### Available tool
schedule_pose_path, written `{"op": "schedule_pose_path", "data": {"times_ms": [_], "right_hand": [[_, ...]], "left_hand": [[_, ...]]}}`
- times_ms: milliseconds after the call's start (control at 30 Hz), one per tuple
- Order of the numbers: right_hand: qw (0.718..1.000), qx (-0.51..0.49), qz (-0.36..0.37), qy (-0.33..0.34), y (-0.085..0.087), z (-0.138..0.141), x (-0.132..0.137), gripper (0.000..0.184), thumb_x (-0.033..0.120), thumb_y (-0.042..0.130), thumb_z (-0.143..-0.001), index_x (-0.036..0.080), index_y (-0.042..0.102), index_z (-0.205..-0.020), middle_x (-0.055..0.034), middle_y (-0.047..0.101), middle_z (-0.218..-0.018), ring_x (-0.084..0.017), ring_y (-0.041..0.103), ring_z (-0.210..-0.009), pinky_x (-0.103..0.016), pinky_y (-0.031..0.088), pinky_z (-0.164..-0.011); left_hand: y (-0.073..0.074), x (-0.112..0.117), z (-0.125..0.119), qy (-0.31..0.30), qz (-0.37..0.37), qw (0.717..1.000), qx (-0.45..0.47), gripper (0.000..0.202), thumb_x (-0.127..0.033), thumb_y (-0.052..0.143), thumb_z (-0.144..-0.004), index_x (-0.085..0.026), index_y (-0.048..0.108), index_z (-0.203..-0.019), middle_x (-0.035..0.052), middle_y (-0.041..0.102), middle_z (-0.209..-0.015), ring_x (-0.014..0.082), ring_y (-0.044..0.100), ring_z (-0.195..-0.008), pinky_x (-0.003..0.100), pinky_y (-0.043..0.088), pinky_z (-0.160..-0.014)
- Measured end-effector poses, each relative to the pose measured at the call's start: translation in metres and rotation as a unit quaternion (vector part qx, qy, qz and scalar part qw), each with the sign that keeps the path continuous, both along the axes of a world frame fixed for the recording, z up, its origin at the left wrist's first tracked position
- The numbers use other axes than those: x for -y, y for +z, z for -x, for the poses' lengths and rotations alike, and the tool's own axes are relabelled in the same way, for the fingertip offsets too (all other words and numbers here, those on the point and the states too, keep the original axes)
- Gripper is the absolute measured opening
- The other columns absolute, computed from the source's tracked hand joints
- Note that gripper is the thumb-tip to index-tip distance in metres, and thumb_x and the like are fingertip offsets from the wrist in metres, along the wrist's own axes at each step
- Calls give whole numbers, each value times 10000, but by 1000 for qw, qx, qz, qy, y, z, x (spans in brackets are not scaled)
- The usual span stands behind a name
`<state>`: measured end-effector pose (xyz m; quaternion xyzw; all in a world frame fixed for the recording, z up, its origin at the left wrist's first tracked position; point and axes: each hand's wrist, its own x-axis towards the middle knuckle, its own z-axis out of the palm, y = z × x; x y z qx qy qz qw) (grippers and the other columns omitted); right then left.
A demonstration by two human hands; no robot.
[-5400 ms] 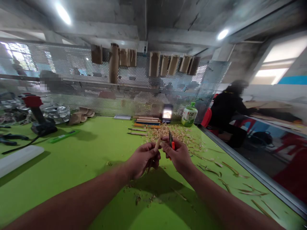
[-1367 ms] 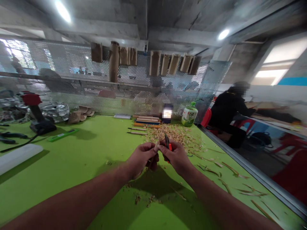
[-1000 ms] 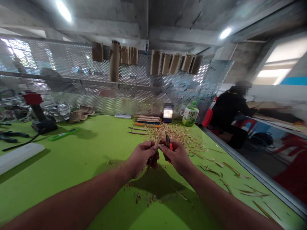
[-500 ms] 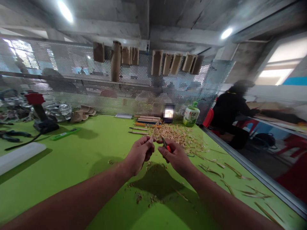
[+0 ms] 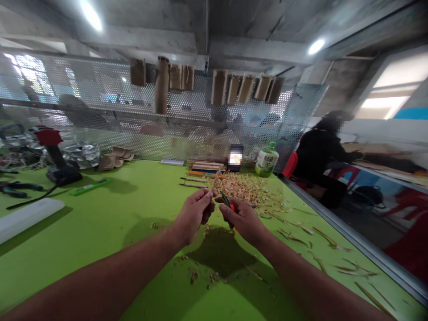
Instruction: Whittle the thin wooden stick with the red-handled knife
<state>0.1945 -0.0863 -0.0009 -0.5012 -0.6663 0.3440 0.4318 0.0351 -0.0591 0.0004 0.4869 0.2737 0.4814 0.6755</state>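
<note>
Head view is showing the left hand (image 5: 192,213) pinching a thin wooden stick (image 5: 212,183) and the right hand (image 5: 240,220) closing around an orange-handled knife (image 5: 226,201), the two hands hovering just apart above the bench (image 5: 100,214). The stick is rising over a heap of wood shavings (image 5: 237,189). Paper pouches (image 5: 219,87) are hanging on a perforated metal screen (image 5: 100,116), a plastic bottle (image 5: 266,161) is standing behind the heap, and loose strips are reaching toward the bench's metal edge (image 5: 361,243).

left hand (image 5: 193,214): bare | right hand (image 5: 242,221): bare | forearms (image 5: 100,274): bare, running out of frame
</note>
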Motion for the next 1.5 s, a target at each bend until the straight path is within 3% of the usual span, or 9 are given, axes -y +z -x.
{"op": "schedule_pose_path", "data": {"times_ms": [400, 700, 1100, 1367, 1500], "right_hand": [[1000, 22, -8, 16, 1, 0, 0, 400, 560, 529, -845, 174, 632, -877, 40, 448, -602, -94, 425, -509, -219, 375, -464], [999, 17, -15, 25, 2, 1, 3, 374, 524, 534, -860, 173, 651, -909, 35, 443, -608, -89, 420, -516, -210, 379, -465], [999, 20, -18, 24, -1, -1, 1, 382, 546, 534, -854, 177, 625, -825, 35, 448, -606, -92, 426, -523, -213, 379, -471], [999, 32, -16, 19, 4, 1, 3, 369, 523, 542, -852, 178, 661, -910, 33, 452, -608, -101, 427, -531, -215, 381, -470], [999, 35, -23, 22, 4, 1, 3, 352, 517, 547, -850, 179, 645, -855, 31, 448, -606, -98, 419, -533, -213, 379, -471]], "left_hand": [[-2, 0, 0, 17, 0, 1000, 21, 239, -398, 626, -808, -167, 606, -868, -29, 542, -622, 47, 414, -440, 165, 291, -391], [-4, -2, 0, 20, 30, 999, 35, 253, -389, 669, -774, -171, 603, -886, -32, 550, -632, 30, 414, -419, 146, 250, -390], [-2, 0, 0, 19, 24, 999, 32, 203, -353, 638, -793, -167, 596, -864, -38, 537, -626, 28, 394, -416, 153, 258, -400], [-2, 0, -1, 21, 12, 1000, 20, 218, -368, 618, -798, -170, 598, -886, -38, 526, -604, 41, 390, -425, 159, 254, -395], [0, 2, -1, 16, -8, 1000, 19, 218, -371, 608, -801, -164, 592, -871, -40, 514, -602, 46, 384, -432, 172, 275, -400]]}}
